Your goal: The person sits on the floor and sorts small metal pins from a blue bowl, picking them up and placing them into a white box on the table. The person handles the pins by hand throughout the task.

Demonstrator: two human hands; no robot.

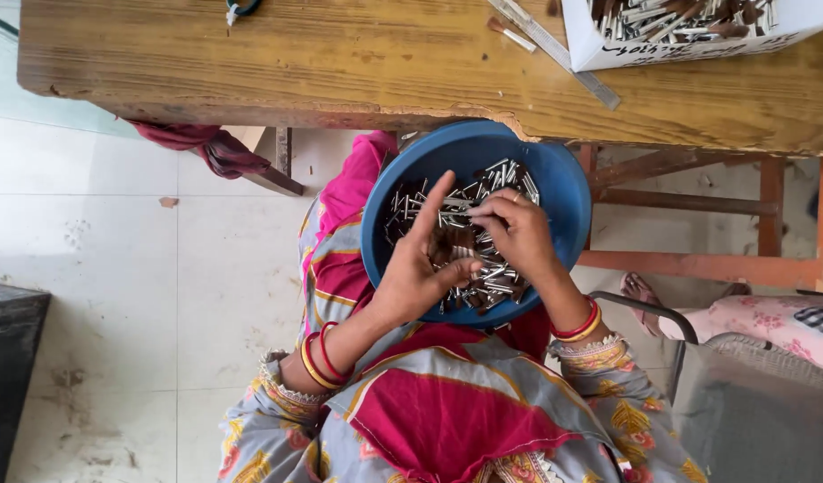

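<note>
Hands (469,246) over pins (492,192) (blue bowl (563,188))

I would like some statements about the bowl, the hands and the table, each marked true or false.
1. The blue bowl rests on the person's lap. True.
2. The bowl is empty. False: it holds many small metal and brown pieces.
3. Both the left hand and the right hand are over the bowl. True.
4. The white box on the wooden table is empty. False: it holds similar pieces.
5. A metal ruler lies on the table. True.
</note>
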